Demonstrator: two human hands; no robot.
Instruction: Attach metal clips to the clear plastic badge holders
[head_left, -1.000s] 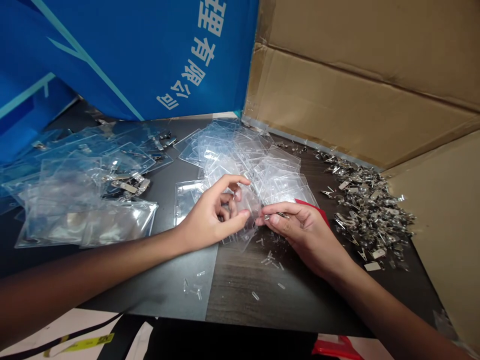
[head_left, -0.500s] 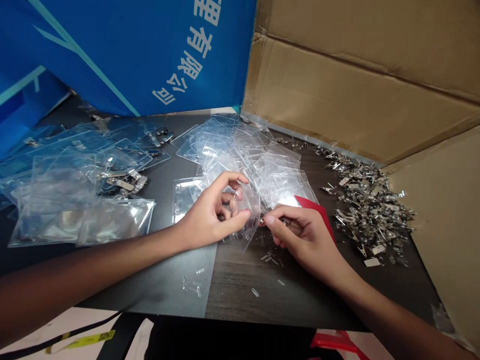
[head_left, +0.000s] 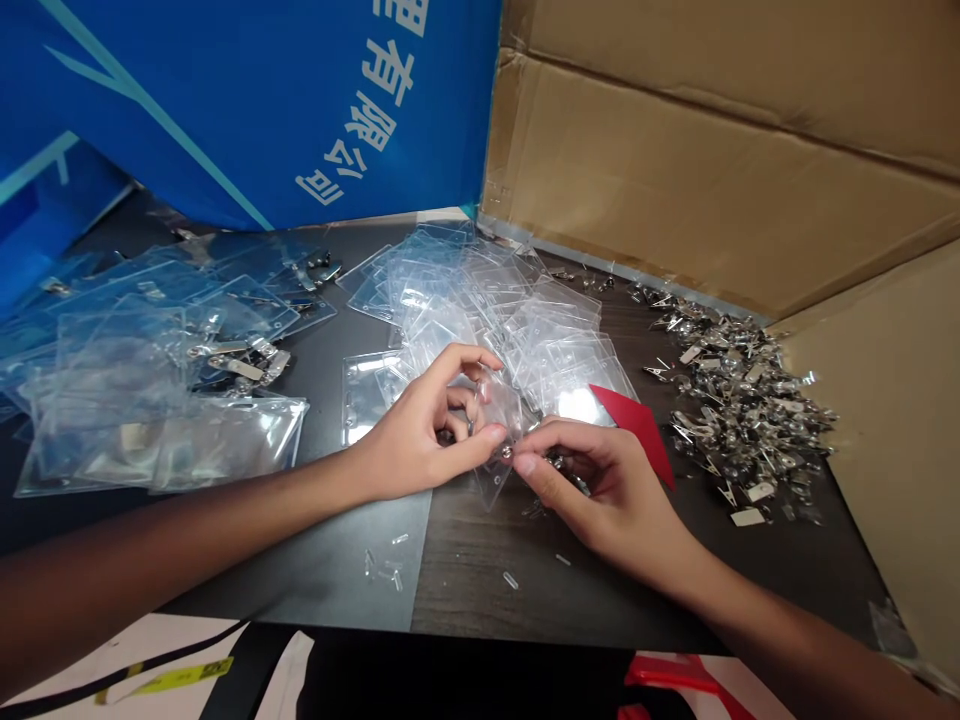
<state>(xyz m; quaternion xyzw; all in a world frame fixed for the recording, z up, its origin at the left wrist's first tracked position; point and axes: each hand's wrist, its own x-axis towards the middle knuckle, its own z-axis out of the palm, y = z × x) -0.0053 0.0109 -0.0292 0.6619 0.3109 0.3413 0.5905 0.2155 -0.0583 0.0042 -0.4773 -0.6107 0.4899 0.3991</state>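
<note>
My left hand [head_left: 427, 430] pinches a clear plastic badge holder [head_left: 491, 490] between thumb and fingers, and the holder looks bent. In my right hand [head_left: 615, 485] is a metal badge clip with a clear strap; its round snap [head_left: 507, 452] lies against the holder's slotted edge. Whether the strap passes through the slot is too small to tell. Behind both hands spreads a heap of clear badge holders [head_left: 457, 275]. To the left lies another stack of holders [head_left: 112, 360], with metal clips [head_left: 244, 368] among them. Beyond my right hand is a large pile of badge clips [head_left: 750, 400].
A red piece [head_left: 637, 425] lies beside the right hand. Tiny clear plastic slivers [head_left: 511, 580] dot the dark tabletop [head_left: 465, 600] near its front edge. A blue printed panel [head_left: 247, 110] stands behind at left, cardboard walls [head_left: 675, 160] behind and at right.
My right hand has moved left, bringing the clip's snap from just beside the badge holder onto its edge. My left hand stays almost in place, still gripping the holder.
</note>
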